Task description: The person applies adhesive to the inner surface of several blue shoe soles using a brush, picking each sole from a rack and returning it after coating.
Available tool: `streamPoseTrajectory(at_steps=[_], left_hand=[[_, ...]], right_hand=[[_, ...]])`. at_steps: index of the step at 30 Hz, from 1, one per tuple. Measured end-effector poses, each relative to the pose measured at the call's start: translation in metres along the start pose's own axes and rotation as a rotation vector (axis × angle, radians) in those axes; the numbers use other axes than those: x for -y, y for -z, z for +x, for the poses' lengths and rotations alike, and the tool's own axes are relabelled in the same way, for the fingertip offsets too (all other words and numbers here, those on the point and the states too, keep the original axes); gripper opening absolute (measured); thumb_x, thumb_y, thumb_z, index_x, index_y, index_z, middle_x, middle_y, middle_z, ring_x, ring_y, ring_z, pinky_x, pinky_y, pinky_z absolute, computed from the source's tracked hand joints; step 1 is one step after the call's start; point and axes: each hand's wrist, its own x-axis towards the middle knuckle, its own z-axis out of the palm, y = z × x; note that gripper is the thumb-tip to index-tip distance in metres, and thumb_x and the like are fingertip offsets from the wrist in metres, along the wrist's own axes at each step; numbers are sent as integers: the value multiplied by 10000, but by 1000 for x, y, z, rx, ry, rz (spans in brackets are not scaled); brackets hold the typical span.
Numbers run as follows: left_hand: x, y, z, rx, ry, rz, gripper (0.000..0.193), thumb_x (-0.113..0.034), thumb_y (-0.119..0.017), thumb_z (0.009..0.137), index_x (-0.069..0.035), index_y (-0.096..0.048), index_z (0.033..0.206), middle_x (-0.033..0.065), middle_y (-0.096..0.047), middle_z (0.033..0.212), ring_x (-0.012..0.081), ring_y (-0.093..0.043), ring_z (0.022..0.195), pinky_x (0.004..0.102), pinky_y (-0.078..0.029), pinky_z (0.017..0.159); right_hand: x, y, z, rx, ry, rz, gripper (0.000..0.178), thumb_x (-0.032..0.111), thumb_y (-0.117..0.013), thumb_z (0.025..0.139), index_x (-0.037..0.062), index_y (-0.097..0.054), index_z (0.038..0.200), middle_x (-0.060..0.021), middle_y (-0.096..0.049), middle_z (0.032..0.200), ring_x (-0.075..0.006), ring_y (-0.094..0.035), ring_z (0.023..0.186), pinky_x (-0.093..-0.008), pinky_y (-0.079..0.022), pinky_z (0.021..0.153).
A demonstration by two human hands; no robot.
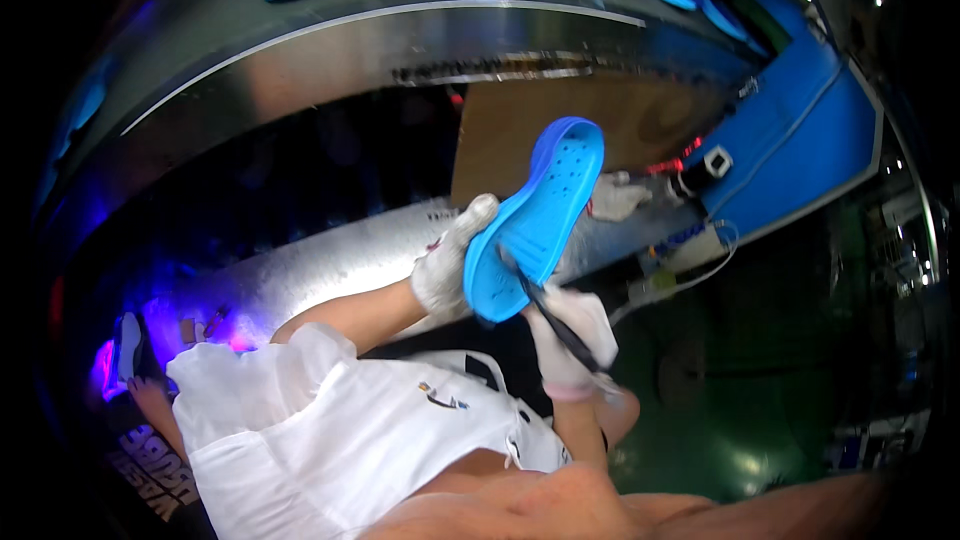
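– Where's the blue sole [535, 225]?
– Before me, near the metal ledge [330, 260]; my left hand [450, 258] grips its edge, my right hand [588, 318] grasps a dark tool [563, 331] by its lower end.
– Handling?
– Probably light, springy foam; I'd hold the rim, off the inner face

Between the white-gloved left hand [450, 260] and white-gloved right hand [575, 345], a bright blue, dark-dotted shoe piece [535, 225] has violet-blue edging [544, 149], with brown cardboard [500, 135] beyond.
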Motion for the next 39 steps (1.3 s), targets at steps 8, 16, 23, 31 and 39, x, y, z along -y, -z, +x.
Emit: streamPoseTrajectory(at_steps=[8, 16, 23, 31, 39], left_hand=[[-208, -60, -16, 79, -658, 577, 979, -777, -425, 844, 20, -402, 1413, 208, -611, 1208, 275, -651, 977, 396, -559, 820], [-439, 3, -63, -1424, -1049, 1347, 672, -663, -559, 839, -58, -672, 1108, 218, -669, 1106, 358, -614, 1113, 406, -461, 975], [-476, 99, -268, -2164, 173, 2167, 506, -432, -517, 935, -262, -494, 1412, 109, -334, 1559, 390, -316, 1419, 579, -279, 1119], [-409, 13, -209, -2214, -20, 1979, 419, -343, -445, 971, -78, -608, 1252, 173, -585, 1325, 390, -567, 1211, 480, -469, 997], [-439, 64, -230, -1839, -597, 2028, 378, -316, -725, 857, -52, -656, 1117, 124, -697, 1028, 271, -685, 882, 379, -519, 816]], right_hand=[[11, 19, -7, -261, -280, 500, 239, -63, -656, 750, -27, -618, 984, -190, -677, 912, -223, -633, 766, -315, -532, 707], [-1, 4, -16, -124, -387, 492, 269, -110, -693, 710, -50, -641, 967, -155, -688, 932, -191, -670, 794, -263, -544, 723], [-7, 2, -20, -68, -502, 475, 266, -99, -713, 715, -58, -656, 971, -149, -702, 922, -188, -684, 803, -263, -552, 739], [-13, -1, -26, -36, -481, 390, 267, -93, -698, 715, -57, -661, 977, -127, -699, 917, -167, -677, 805, -262, -541, 743], [-16, -2, -30, -85, -510, 387, 221, -69, -699, 737, -67, -673, 957, -106, -694, 876, -145, -663, 778, -239, -521, 708]])
